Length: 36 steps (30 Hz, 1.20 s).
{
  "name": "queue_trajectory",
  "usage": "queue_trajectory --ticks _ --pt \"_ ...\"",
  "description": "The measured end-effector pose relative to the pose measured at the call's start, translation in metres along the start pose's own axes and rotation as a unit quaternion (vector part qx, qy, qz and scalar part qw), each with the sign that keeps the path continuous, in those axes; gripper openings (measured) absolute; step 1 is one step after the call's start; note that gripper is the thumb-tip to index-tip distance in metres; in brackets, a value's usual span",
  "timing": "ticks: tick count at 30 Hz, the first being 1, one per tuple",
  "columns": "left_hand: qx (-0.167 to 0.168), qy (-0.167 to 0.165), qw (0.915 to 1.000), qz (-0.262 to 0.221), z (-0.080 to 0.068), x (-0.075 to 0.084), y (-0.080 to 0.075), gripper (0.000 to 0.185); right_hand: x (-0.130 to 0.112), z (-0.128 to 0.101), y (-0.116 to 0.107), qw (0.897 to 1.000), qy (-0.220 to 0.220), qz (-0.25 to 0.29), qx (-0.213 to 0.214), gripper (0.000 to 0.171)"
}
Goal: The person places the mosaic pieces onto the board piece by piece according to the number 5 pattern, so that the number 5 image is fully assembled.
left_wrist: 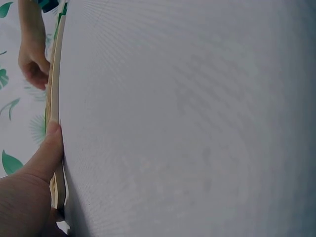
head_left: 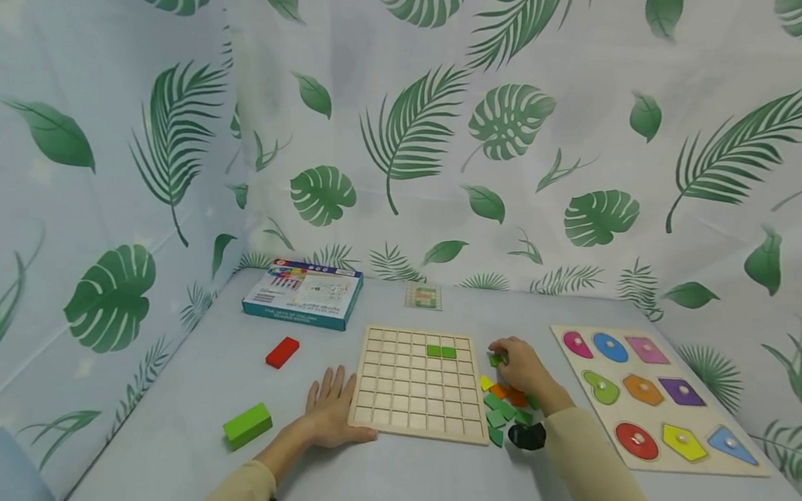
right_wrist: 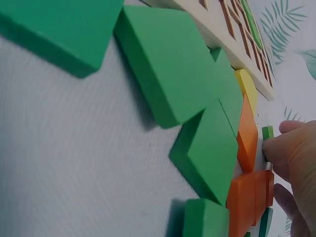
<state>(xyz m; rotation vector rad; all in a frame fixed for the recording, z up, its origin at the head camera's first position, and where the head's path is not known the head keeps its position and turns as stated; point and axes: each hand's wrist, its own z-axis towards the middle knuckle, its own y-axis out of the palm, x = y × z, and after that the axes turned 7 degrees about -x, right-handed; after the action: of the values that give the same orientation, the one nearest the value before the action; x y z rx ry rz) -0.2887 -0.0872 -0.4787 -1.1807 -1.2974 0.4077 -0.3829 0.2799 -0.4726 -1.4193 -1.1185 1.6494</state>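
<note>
A wooden grid board [head_left: 402, 392] lies on the table with two green tiles [head_left: 441, 352] side by side in its upper right cells. Fingers spread and straight, my left hand [head_left: 330, 417] rests on the table against the board's left side, its thumb [left_wrist: 47, 153] along the near edge. Right of the board, my right hand [head_left: 521, 365] pinches a small green piece [right_wrist: 267, 133] between thumb and fingers. Just nearer than that hand sits a loose pile of green pieces [right_wrist: 168, 64], orange pieces [right_wrist: 248, 136] and a yellow piece [right_wrist: 247, 89].
A knob puzzle board [head_left: 594, 415] with colored shapes lies at the right. Toward the left are a red block [head_left: 282, 353] and a green block [head_left: 248, 426]. A flat box [head_left: 302, 295] and a small patterned card [head_left: 423, 296] lie at the back, near the leaf-print backdrop.
</note>
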Motion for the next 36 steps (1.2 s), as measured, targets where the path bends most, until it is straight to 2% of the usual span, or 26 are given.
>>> queue_trajectory --ticks 4,9,13,17,25,31,36 --pt "-0.002 -0.003 1.0000 0.003 0.000 0.001 0.000 0.103 0.002 -0.002 0.000 1.000 0.007 -0.004 0.014 0.029" --pt "-0.004 -0.003 1.0000 0.003 -0.001 0.002 -0.001 0.103 0.006 -0.004 0.001 0.999 0.030 0.006 0.010 0.023" --pt "-0.010 -0.002 0.9999 -0.001 -0.001 0.000 -0.001 0.103 0.006 -0.003 0.001 1.000 0.024 0.009 0.010 0.021" --pt "-0.006 0.004 0.9999 -0.010 0.002 -0.003 0.001 0.103 0.002 0.000 0.002 1.000 0.003 0.013 0.027 0.022" --pt "0.002 0.006 1.0000 -0.002 -0.002 0.000 -0.001 0.103 -0.014 0.005 0.005 0.997 -0.044 0.017 0.055 0.021" --pt "-0.004 0.008 0.9999 -0.012 0.002 -0.005 0.003 0.106 -0.027 0.008 0.008 0.995 -0.075 0.028 0.056 0.021" --pt "-0.002 0.005 1.0000 -0.005 0.001 -0.003 0.002 0.103 -0.037 0.013 0.013 0.992 -0.107 0.035 0.049 0.021"
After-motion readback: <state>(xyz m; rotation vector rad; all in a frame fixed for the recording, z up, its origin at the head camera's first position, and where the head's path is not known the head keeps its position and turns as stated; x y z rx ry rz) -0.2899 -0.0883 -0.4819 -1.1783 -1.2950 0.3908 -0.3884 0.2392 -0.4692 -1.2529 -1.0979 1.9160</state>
